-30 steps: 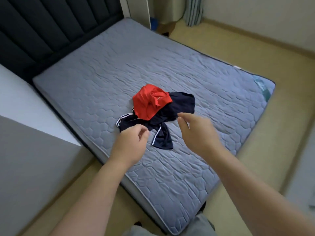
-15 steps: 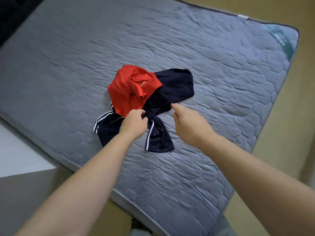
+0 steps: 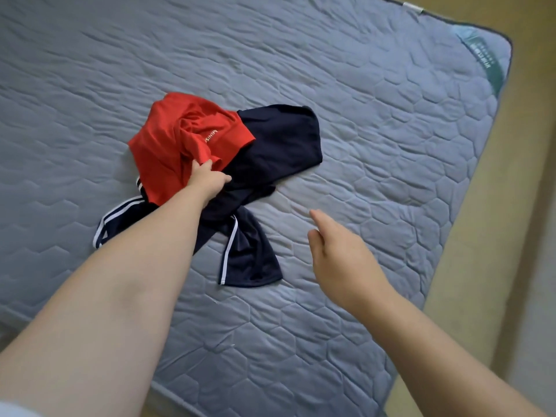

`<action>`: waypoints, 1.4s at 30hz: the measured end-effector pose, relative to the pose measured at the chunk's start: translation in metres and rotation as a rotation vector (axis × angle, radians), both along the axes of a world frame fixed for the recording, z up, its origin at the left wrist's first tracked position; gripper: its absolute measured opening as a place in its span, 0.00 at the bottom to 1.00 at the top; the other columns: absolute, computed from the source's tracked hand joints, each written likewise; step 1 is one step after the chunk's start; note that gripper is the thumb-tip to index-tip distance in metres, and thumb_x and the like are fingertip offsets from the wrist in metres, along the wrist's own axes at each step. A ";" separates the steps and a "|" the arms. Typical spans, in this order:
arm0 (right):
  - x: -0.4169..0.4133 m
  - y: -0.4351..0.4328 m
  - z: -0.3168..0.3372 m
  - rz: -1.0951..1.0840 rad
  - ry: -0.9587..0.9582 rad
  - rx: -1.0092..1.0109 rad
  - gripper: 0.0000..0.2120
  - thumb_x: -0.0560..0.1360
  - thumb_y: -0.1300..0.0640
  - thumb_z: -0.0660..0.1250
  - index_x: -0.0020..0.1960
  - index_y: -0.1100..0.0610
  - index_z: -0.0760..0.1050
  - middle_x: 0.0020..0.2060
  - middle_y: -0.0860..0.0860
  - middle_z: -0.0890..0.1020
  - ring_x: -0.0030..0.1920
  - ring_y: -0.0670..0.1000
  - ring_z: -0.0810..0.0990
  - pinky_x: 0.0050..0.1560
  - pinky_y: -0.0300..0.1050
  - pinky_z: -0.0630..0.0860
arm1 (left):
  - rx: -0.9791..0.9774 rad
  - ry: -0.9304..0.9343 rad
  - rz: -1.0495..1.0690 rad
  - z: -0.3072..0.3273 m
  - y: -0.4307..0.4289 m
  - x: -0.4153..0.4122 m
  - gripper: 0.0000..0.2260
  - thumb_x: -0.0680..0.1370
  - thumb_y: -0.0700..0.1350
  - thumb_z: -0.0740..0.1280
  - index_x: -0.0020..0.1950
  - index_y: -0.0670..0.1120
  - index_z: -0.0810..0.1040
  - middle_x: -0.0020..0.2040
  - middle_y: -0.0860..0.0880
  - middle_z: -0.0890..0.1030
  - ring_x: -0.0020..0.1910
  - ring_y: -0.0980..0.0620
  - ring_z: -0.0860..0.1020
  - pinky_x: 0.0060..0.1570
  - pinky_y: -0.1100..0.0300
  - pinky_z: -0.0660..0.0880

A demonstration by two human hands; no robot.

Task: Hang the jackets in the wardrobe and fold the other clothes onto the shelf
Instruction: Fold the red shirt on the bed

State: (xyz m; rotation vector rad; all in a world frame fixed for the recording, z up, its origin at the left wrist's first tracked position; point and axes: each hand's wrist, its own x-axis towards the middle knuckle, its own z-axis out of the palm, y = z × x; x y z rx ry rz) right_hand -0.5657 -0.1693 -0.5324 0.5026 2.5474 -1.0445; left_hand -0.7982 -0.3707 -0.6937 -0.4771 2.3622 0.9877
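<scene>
A crumpled red garment [image 3: 177, 139] with white lettering lies on top of a dark navy garment [image 3: 279, 142] with white side stripes, both on the grey quilted mattress [image 3: 376, 121]. My left hand [image 3: 209, 180] reaches in and pinches the lower edge of the red garment. My right hand [image 3: 337, 251] hovers over the bare mattress to the right of the navy garment, fingers relaxed, holding nothing.
The mattress's right corner carries a green label [image 3: 481, 55]. Beige floor [image 3: 511, 266] runs along the right side of the bed. The near mattress edge [image 3: 186, 401] is at the bottom.
My left hand has moved up from the navy fabric and taken hold of the red garment's edge. My right hand has drawn back to the right, off the clothes.
</scene>
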 end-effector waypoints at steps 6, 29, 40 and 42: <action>0.003 -0.008 0.023 -0.030 -0.024 -0.034 0.18 0.85 0.51 0.52 0.72 0.54 0.66 0.59 0.47 0.79 0.62 0.52 0.75 0.52 0.44 0.68 | 0.246 0.160 0.286 0.049 -0.011 0.026 0.27 0.72 0.35 0.71 0.71 0.42 0.74 0.65 0.44 0.79 0.62 0.50 0.79 0.62 0.60 0.75; 0.072 -0.081 0.336 0.116 0.221 -0.055 0.37 0.70 0.35 0.69 0.72 0.49 0.61 0.57 0.48 0.81 0.59 0.52 0.80 0.52 0.46 0.75 | 0.578 0.677 -0.120 0.544 -0.022 0.236 0.13 0.74 0.34 0.70 0.41 0.54 0.79 0.41 0.55 0.82 0.38 0.59 0.79 0.43 0.64 0.76; 0.094 -0.056 0.384 -0.003 0.392 -0.184 0.14 0.72 0.40 0.72 0.45 0.51 0.83 0.37 0.48 0.86 0.39 0.48 0.84 0.43 0.48 0.79 | 0.657 0.761 -0.265 0.605 -0.012 0.266 0.20 0.77 0.29 0.62 0.42 0.54 0.79 0.36 0.54 0.79 0.32 0.59 0.76 0.33 0.65 0.72; 0.098 -0.049 0.388 0.031 0.369 -0.157 0.14 0.71 0.39 0.74 0.47 0.50 0.82 0.38 0.46 0.85 0.41 0.47 0.83 0.44 0.45 0.79 | 0.657 0.776 -0.266 0.611 -0.009 0.268 0.20 0.76 0.27 0.60 0.42 0.52 0.80 0.38 0.53 0.80 0.34 0.60 0.76 0.36 0.67 0.72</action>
